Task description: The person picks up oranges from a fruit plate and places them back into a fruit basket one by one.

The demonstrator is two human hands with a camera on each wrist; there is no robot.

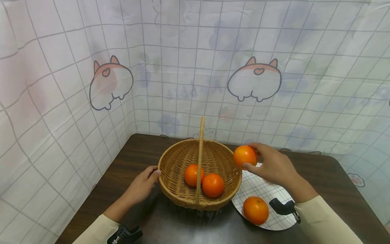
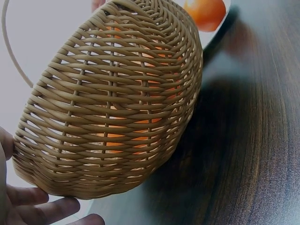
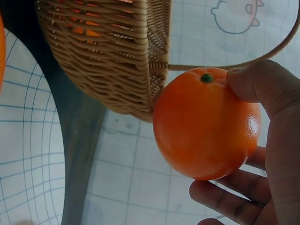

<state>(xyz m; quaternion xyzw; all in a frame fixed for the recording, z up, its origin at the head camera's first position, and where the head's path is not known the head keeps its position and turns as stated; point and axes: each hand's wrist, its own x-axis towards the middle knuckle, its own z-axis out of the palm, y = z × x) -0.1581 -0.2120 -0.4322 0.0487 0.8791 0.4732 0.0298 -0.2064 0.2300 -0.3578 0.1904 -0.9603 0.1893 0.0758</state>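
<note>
A wicker basket (image 1: 176,159) with a tall arched handle stands mid-table, two oranges (image 1: 213,185) lying inside it. My left hand (image 1: 142,183) grips the basket's left rim, thumb over the edge; in the left wrist view its fingers (image 2: 56,209) lie against the woven outside. Between the thumb and fingers of my right hand (image 1: 274,166) is another orange (image 3: 206,126), held at the basket's right rim above the plate. The right wrist view shows its green stem end beside the basket wall.
A white plate with a grid pattern (image 1: 284,195) sits right of the basket, partly under my right forearm. One orange (image 1: 256,210) lies on its near part. The dark wooden table (image 1: 317,176) meets a patterned cloth (image 1: 189,84) behind and at the left.
</note>
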